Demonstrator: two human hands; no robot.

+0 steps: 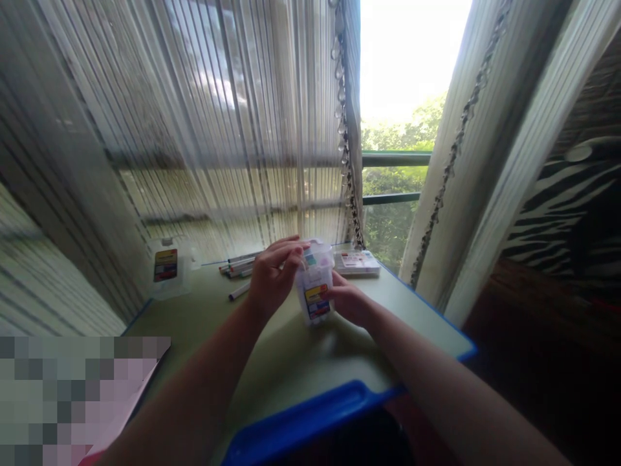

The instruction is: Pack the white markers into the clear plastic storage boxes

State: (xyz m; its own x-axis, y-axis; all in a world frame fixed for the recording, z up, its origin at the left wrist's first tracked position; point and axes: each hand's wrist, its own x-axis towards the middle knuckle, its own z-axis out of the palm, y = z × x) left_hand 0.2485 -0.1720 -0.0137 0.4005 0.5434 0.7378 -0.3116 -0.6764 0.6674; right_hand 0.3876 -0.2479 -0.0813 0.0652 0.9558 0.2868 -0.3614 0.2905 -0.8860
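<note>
A small clear plastic box point(316, 288) with a coloured label and marker ends showing inside stands upright on the green desk point(301, 362). My right hand point(350, 301) grips it from the right side, fingers wrapped round the lower half. My left hand point(274, 275) curls over its top left corner, fingertips pinched at the lid edge. Several loose markers point(239, 266) lie on the desk just behind my left hand, and one white marker point(239, 292) lies closer to it.
A second clear box with a label point(165, 266) stands at the far left of the desk. A flat paint palette point(356, 262) lies by the window. Sheer curtains hang behind. The desk has a blue rim point(310, 421) near me; dark floor at right.
</note>
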